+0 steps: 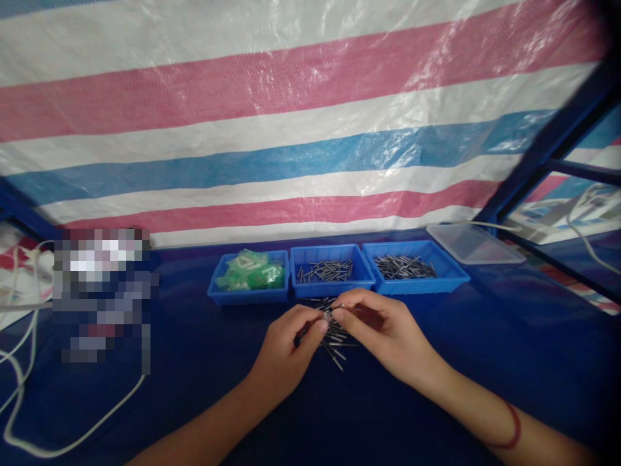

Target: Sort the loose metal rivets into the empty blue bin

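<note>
My left hand [294, 340] and my right hand [383, 330] meet over a loose pile of thin silver metal pins [334, 353], which look like blind rivets. Thumb and forefinger are pinched together on each hand. A small bit of shiny metal shows at the right fingertips, and the left fingertips nearly touch them. Most of what lies between the fingers is hidden. Just behind the hands stand a blue bin of short metal pins [325, 272] and, to its right, a blue bin of darker pins [405, 266].
Left in the row is a blue bin [247, 298] with green plastic packets [252, 270]. A clear plastic lid [475, 244] lies at the back right. White cables [72, 450] run along the left. Behind the blue table [204, 362] hangs a striped sheet [272, 149].
</note>
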Motion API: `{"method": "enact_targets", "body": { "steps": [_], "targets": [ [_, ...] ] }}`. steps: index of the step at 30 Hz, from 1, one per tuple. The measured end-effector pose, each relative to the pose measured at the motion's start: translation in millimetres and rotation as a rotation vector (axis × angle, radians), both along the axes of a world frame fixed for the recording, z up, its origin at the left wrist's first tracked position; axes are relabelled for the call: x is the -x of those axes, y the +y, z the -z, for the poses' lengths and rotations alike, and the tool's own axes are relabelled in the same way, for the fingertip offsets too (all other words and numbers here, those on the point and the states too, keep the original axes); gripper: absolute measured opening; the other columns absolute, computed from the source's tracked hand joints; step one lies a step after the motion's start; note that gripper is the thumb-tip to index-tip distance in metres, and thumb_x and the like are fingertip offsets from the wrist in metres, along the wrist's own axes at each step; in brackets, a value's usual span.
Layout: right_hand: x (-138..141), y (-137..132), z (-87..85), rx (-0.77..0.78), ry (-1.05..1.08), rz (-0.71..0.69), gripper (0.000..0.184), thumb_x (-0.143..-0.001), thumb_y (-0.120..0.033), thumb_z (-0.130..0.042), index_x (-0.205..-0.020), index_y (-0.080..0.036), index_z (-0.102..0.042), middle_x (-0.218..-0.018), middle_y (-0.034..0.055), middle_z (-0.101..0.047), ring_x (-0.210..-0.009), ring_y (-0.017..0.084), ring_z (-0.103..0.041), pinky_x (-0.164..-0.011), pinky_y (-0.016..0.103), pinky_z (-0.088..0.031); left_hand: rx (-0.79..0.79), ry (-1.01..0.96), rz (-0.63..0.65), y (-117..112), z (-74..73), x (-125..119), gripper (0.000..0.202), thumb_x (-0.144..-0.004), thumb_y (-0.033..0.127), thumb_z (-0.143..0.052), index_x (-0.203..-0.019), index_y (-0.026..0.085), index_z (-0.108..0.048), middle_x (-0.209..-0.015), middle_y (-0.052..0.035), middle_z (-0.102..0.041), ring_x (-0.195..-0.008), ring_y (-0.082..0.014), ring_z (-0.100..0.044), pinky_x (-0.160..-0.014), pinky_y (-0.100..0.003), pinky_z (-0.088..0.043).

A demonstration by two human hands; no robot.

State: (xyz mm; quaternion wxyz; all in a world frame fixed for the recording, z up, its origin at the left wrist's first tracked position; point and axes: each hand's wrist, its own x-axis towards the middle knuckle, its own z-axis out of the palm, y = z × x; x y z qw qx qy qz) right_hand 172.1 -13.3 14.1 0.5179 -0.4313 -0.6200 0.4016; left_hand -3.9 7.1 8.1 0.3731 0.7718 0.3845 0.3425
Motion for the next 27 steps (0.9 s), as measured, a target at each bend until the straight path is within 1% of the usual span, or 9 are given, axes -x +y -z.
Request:
{"method": "enact_targets", "body": {
  "steps": [4, 8, 12, 16, 17, 19, 22, 24, 27],
  "targets": [
    [0.4, -0.7, 0.0, -0.004, -0.001, -0.006, 0.008, -0.084, -0.028, -0.061, -0.085, -0.021, -0.064, -0.084, 0.0013, -0.066, -0.075, 0.014, -0.061, -0.069, 0.025, -0.051, -0.027, 0.011, -0.018, -1.0, 0.9, 0.5, 0.014, -0.092, 0.024, -0.050, -0.089, 0.016, -0.062, -0.081, -0.0009, -0.060, -0.071, -0.0124, -0.054, -0.066, -0.022, -0.040],
    [-0.6, 0.2, 1.9, -0.018, -0.061, 0.035, 0.009, -0.085, -0.029, -0.059, -0.086, -0.021, -0.064, -0.085, 0.0022, -0.065, -0.075, 0.015, -0.061, -0.067, 0.026, -0.050, -0.066, -0.007, -0.082, 0.0, 0.2, 1.0, 0.011, -0.090, 0.023, -0.052, -0.093, 0.017, -0.062, -0.084, -0.0008, -0.062, -0.074, -0.0128, -0.056, -0.067, -0.022, -0.041],
    [-2.3, 2.7, 3.7, -0.051, -0.175, 0.076, 0.009, -0.086, -0.028, -0.056, -0.088, -0.021, -0.062, -0.083, 0.0024, -0.064, -0.072, 0.015, -0.060, -0.064, 0.026, -0.048, -0.141, -0.011, -0.157, 1.7, 0.7, 2.6, 0.008, -0.088, 0.021, -0.055, -0.093, 0.019, -0.061, -0.082, 0.0001, -0.062, -0.071, -0.0125, -0.055, -0.066, -0.022, -0.041],
    [-1.4, 3.0, 1.4, -0.129, -0.352, 0.014, 0.010, -0.087, -0.020, -0.052, -0.087, -0.020, -0.062, -0.078, 0.0021, -0.062, -0.069, 0.014, -0.058, -0.061, 0.026, -0.045, -0.211, -0.005, -0.173, 2.0, 4.0, 3.9, 0.006, -0.089, 0.022, -0.054, -0.091, 0.020, -0.059, -0.081, 0.0005, -0.060, -0.072, -0.0130, -0.055, -0.067, -0.023, -0.042],
    [-1.9, 3.2, -0.3, -0.153, -0.388, -0.005, 0.011, -0.086, -0.018, -0.052, -0.087, -0.020, -0.063, -0.078, 0.0021, -0.062, -0.068, 0.014, -0.057, -0.060, 0.026, -0.045, -0.221, 0.009, -0.161, 2.1, 4.6, 4.5, 0.007, -0.089, 0.022, -0.054, -0.094, 0.020, -0.058, -0.082, 0.0004, -0.060, -0.073, -0.0134, -0.056, -0.069, -0.023, -0.042],
    [-6.5, 5.1, -5.5, -0.206, -0.446, -0.006, 0.013, -0.086, -0.016, -0.051, -0.087, -0.020, -0.063, -0.078, 0.0022, -0.062, -0.067, 0.014, -0.057, -0.059, 0.025, -0.045, -0.237, 0.063, -0.123, 3.0, 4.6, 6.6, 0.019, -0.088, 0.025, -0.055, -0.107, 0.021, -0.054, -0.088, -0.0007, -0.061, -0.078, -0.0149, -0.056, -0.073, -0.026, -0.044],
    [-27.8, 13.7, -16.3, -0.280, -0.549, 0.140, 0.013, -0.086, -0.018, -0.050, -0.088, -0.019, -0.063, -0.080, 0.0032, -0.064, -0.068, 0.014, -0.058, -0.062, 0.026, -0.045, -0.281, 0.231, -0.032, 6.0, 0.7, 11.8, 0.043, -0.086, 0.032, -0.059, -0.125, 0.021, -0.046, -0.104, -0.0048, -0.061, -0.093, -0.0199, -0.056, -0.084, -0.033, -0.043],
    [-51.9, 22.7, -22.2, -0.300, -0.666, 0.290, 0.014, -0.085, -0.021, -0.051, -0.089, -0.019, -0.064, -0.080, 0.0040, -0.065, -0.067, 0.015, -0.059, -0.062, 0.027, -0.045, -0.341, 0.395, 0.035, 8.4, -3.5, 15.5, 0.040, -0.085, 0.039, -0.059, -0.121, 0.023, -0.052, -0.113, -0.0067, -0.059, -0.103, -0.0246, -0.053, -0.088, -0.040, -0.040],
    [-94.2, 35.8, -23.2, -0.262, -0.901, 0.500, 0.013, -0.081, -0.023, -0.055, -0.085, -0.018, -0.066, -0.072, 0.0035, -0.065, -0.062, 0.017, -0.060, -0.060, 0.028, -0.044, -0.365, 0.570, 0.110, 11.3, -8.0, 19.1, 0.038, -0.083, 0.044, -0.061, -0.115, 0.024, -0.058, -0.117, -0.0067, -0.057, -0.104, -0.0271, -0.052, -0.085, -0.042, -0.040]
  ]
}}
